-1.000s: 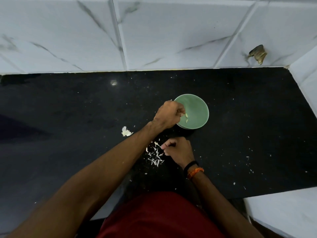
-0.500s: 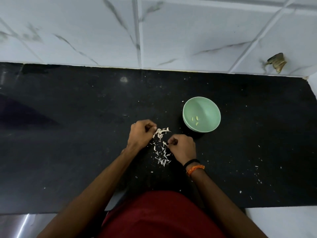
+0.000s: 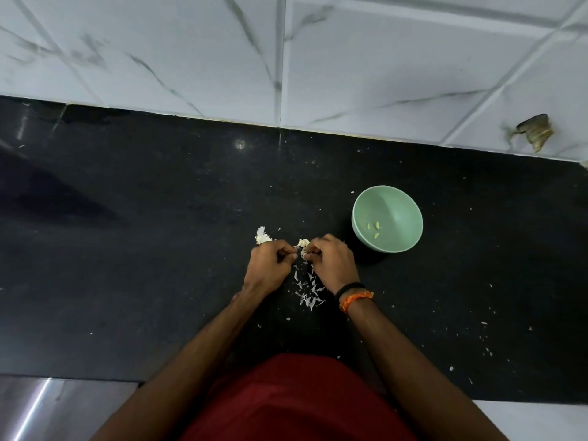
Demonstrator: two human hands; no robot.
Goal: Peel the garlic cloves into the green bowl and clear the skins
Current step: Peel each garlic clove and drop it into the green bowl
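**Both hands pinching garlic over the skin pile, bowl at 2 o'clock**

Head view: the black counter (image 3: 159,281) runs as a wide band across the frame. Its far edge meets the white tiled wall (image 3: 350,58) at 12 o'clock, and its near edge runs along the bottom to either side of the person's red shirt (image 3: 296,402). Open dark surface stretches from 9 to 11 o'clock of the hands and again from 3 to 5 o'clock, where only small white flecks lie.

The left hand (image 3: 269,265) and right hand (image 3: 332,262) meet near the frame's middle, fingers curled, each pinching a piece of garlic (image 3: 303,248) held between them. Which way the garlic's long axis runs I cannot tell; it is small and half hidden by fingertips. Another white garlic piece (image 3: 261,236) lies on the counter just at 12 o'clock of the left hand.

Loose skins (image 3: 308,291) lie scattered at 6 o'clock of the fingertips, between the two wrists.

The green bowl (image 3: 401,198) stands upright at 2 o'clock of the right hand, near it but apart, with a few peeled cloves (image 3: 374,229) in its bottom.
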